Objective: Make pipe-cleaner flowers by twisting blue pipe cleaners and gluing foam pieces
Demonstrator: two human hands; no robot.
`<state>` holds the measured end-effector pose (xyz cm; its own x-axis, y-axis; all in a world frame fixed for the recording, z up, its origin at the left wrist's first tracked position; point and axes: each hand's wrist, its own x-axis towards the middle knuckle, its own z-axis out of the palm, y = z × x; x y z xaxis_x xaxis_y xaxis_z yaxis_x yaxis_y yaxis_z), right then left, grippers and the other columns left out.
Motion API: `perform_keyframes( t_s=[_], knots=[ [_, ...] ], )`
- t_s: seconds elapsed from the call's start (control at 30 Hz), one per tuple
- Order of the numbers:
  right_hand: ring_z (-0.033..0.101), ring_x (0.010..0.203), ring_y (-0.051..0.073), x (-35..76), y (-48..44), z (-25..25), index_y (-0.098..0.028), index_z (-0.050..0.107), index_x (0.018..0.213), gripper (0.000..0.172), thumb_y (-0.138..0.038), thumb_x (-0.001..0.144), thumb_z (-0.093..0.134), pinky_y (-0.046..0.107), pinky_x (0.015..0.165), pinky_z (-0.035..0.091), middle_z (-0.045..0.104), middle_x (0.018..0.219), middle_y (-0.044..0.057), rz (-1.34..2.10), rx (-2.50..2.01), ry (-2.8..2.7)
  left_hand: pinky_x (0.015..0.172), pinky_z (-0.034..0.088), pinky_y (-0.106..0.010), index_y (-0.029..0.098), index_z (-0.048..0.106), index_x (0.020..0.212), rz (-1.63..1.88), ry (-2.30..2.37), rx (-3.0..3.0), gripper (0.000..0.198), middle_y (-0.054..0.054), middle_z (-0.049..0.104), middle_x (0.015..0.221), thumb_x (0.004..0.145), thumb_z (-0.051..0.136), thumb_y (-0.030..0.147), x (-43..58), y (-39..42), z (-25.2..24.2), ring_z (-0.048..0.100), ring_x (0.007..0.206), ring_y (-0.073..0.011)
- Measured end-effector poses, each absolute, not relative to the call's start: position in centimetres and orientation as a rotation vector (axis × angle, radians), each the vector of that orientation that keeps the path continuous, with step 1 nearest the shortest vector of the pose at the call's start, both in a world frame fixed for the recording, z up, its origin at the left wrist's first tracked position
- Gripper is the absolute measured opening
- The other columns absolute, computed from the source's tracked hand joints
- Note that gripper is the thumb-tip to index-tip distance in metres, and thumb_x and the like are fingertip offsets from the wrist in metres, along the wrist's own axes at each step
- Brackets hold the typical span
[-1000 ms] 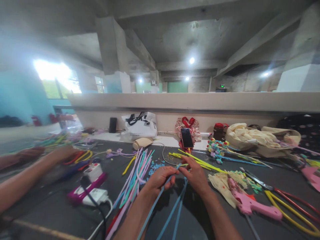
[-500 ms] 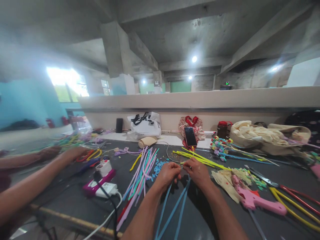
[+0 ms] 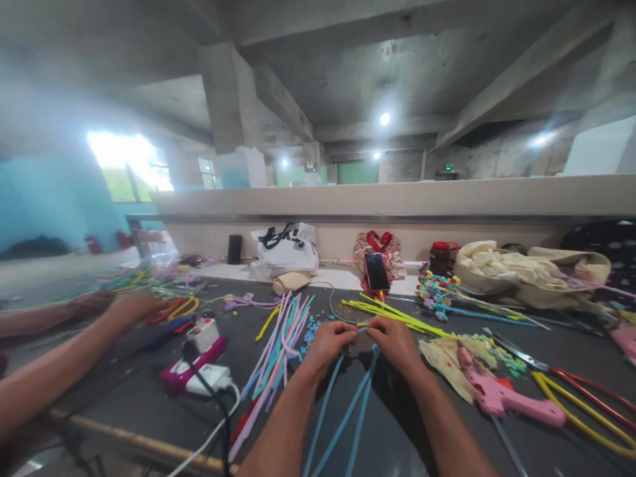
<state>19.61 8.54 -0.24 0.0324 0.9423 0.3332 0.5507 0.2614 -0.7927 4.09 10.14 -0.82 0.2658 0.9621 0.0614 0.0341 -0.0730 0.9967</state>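
My left hand (image 3: 328,344) and my right hand (image 3: 395,339) meet over the dark table (image 3: 134,397), both pinched on the far ends of several blue pipe cleaners (image 3: 342,411). The blue strands run from my fingers back toward me between my forearms. To the left of my left hand lies a bundle of pink, purple and teal pipe cleaners (image 3: 278,344). Beyond my right hand lie yellow pipe cleaners (image 3: 392,313).
A pink glue gun (image 3: 501,391) on cloth lies to the right, with yellow and red loops (image 3: 581,404) beyond it. A power strip (image 3: 199,364) and cables sit to the left. Another person's arms (image 3: 64,344) work at far left. A phone (image 3: 376,271), bags and a jar line the back ledge.
My hands have drawn closer together and a little farther from me, still pinching the blue strands. The view has shifted slightly.
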Motion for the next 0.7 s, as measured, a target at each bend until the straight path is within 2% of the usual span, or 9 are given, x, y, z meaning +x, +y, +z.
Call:
perform_keyframes(
  t_s=[0.13, 0.33, 0.5, 0.7],
  knots=[
    [0.042, 0.041, 0.008, 19.1, 8.5, -0.3, -0.014, 0.060, 0.065, 0.018, -0.031, 0.066, 0.053, 0.020, 0.041, 0.026, 0.051, 0.049, -0.002, 0.892, -1.330, -1.462, 0.046, 0.035, -0.019, 0.012, 0.061, 0.065, 1.086, 1.016, 1.382, 0.018, 0.001, 0.057, 0.052, 0.056, 0.063, 0.028, 4.0, 10.1, -0.3, 0.046, 0.045, -0.0066],
    [0.040, 0.043, 0.005, 18.5, 8.2, 0.0, -0.013, 0.063, 0.079, 0.031, -0.038, 0.060, 0.061, 0.018, 0.041, 0.028, 0.055, 0.059, -0.001, 1.214, -1.091, -1.297, 0.042, 0.031, -0.016, 0.015, 0.058, 0.072, 1.149, 1.024, 1.315, 0.022, 0.003, 0.056, 0.055, 0.057, 0.063, 0.031, 4.2, 9.2, 0.8, 0.045, 0.043, -0.0055],
    [0.039, 0.040, 0.005, 18.2, 8.4, -0.3, -0.013, 0.063, 0.073, 0.029, -0.036, 0.055, 0.066, 0.018, 0.041, 0.029, 0.050, 0.050, -0.005, 1.232, -0.998, -1.207, 0.045, 0.035, -0.017, 0.014, 0.058, 0.067, 1.153, 1.020, 1.299, 0.018, 0.003, 0.056, 0.052, 0.053, 0.065, 0.025, 4.6, 9.2, 1.0, 0.046, 0.046, -0.0065],
    [0.037, 0.037, 0.005, 17.8, 8.8, -0.6, -0.014, 0.059, 0.062, 0.017, -0.029, 0.056, 0.065, 0.018, 0.038, 0.026, 0.047, 0.042, -0.007, 1.084, -1.002, -1.160, 0.045, 0.035, -0.018, 0.013, 0.062, 0.068, 1.113, 1.018, 1.300, 0.018, 0.002, 0.058, 0.054, 0.054, 0.065, 0.024, 4.5, 9.1, 0.8, 0.045, 0.044, -0.0060]
  ],
)
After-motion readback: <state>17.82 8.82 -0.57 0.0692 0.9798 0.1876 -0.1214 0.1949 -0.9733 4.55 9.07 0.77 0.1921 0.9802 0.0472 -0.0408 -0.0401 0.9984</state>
